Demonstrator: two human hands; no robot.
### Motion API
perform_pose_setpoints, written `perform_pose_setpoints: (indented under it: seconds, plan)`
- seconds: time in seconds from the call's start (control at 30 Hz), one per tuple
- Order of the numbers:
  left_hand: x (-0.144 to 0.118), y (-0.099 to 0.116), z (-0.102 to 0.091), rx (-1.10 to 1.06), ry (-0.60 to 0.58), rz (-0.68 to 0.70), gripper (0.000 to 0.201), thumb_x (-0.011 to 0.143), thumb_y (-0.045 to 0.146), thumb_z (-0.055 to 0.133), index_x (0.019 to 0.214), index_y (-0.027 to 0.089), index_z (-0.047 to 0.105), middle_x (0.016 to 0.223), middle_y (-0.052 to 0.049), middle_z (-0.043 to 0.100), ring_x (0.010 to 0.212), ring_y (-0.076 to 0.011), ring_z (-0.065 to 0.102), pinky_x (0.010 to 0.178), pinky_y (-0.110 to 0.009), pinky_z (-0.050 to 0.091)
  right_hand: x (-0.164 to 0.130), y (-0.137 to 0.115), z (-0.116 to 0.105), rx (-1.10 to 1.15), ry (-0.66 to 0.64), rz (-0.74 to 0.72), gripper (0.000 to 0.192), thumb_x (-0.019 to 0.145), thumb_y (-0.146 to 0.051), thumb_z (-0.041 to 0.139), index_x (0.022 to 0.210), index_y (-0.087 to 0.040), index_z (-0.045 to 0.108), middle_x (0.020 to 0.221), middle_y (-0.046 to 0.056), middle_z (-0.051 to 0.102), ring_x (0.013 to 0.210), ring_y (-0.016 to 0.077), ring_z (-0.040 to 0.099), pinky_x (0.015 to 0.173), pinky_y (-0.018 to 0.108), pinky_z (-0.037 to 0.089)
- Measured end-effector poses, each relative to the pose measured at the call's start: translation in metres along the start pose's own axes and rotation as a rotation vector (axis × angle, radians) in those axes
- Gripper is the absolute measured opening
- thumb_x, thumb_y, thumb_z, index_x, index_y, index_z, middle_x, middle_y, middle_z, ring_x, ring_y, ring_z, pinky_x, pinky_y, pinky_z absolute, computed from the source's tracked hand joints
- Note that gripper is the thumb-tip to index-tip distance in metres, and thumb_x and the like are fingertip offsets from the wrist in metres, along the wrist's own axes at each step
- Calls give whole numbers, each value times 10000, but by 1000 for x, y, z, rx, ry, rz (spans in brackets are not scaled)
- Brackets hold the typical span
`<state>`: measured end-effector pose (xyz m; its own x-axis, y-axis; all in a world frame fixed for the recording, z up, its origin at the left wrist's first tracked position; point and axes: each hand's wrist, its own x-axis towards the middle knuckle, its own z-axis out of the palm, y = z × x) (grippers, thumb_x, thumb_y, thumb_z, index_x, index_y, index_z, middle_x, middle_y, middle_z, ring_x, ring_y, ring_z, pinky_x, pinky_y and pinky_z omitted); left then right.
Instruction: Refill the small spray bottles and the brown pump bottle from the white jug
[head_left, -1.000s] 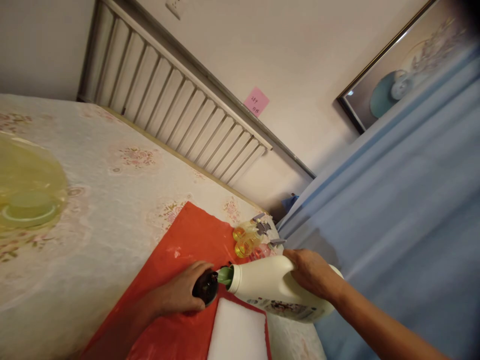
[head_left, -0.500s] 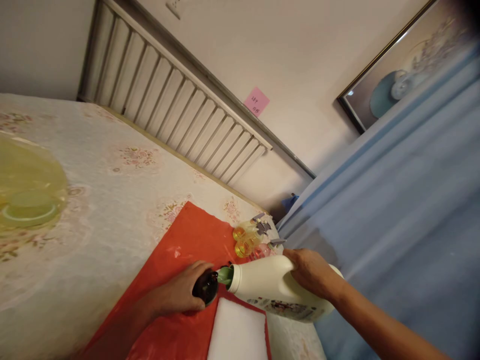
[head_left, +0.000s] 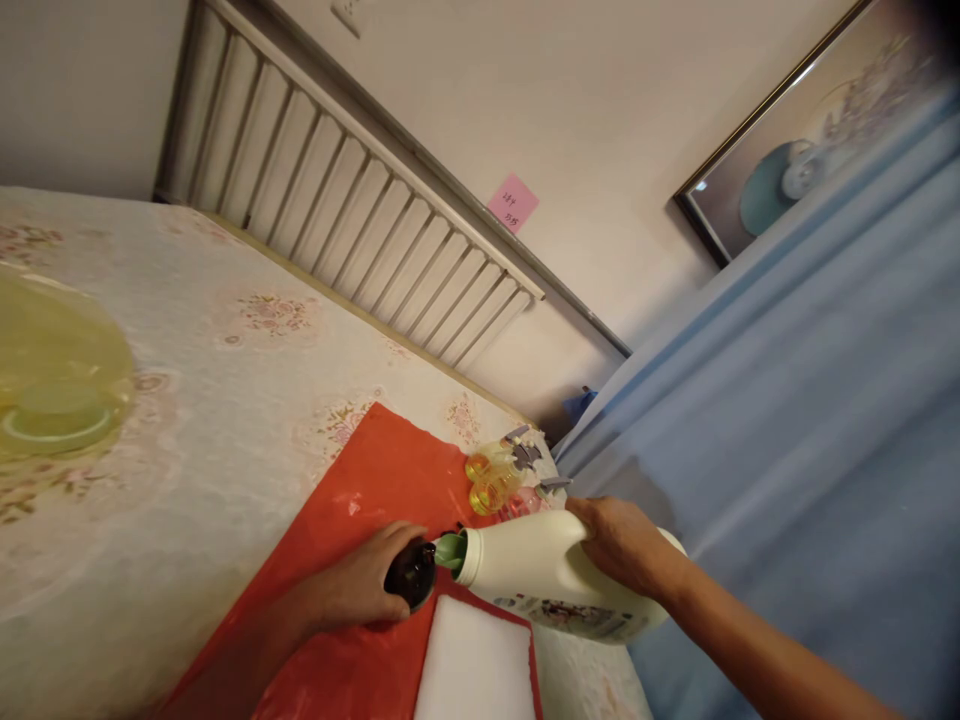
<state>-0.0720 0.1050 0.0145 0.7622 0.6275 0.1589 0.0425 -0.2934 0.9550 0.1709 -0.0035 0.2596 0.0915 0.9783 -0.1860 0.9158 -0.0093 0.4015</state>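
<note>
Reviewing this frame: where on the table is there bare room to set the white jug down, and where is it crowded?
Bare cloth lies between the yellow basin and the red mat, back to the radiator. The mat's far corner is bare too. Crowded: the near right corner, where the left hand holds a dark container, the right hand tilts the white jug, beside small spray bottles and a white pad.

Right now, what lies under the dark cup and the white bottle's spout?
Under the dark cup lies a red plastic sheet on the floral tablecloth. The left hand covers the cup's base.
</note>
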Motion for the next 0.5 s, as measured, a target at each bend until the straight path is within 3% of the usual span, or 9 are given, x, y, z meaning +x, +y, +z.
perform_pose_setpoints:
  seconds: [0.33, 0.5]
  plan:
    - [-1, 4, -1, 5, -6, -17, 744, 514, 115, 673, 1225, 282, 534, 1265, -30, 580, 1154, -290, 568, 918, -343, 507, 1, 5, 5, 9, 28, -13, 238, 697, -52, 440, 825, -205, 569, 824, 52, 723, 759, 179, 677, 643, 236, 369]
    - [0, -1, 0, 8, 6, -8, 775, 514, 111, 678, 1255, 279, 522, 1319, -31, 564, 1202, -299, 543, 987, -356, 478, 0, 2, 2, -5, 18, -15, 234, 701, -56, 443, 831, -202, 571, 851, 64, 730, 786, 188, 686, 646, 244, 366]
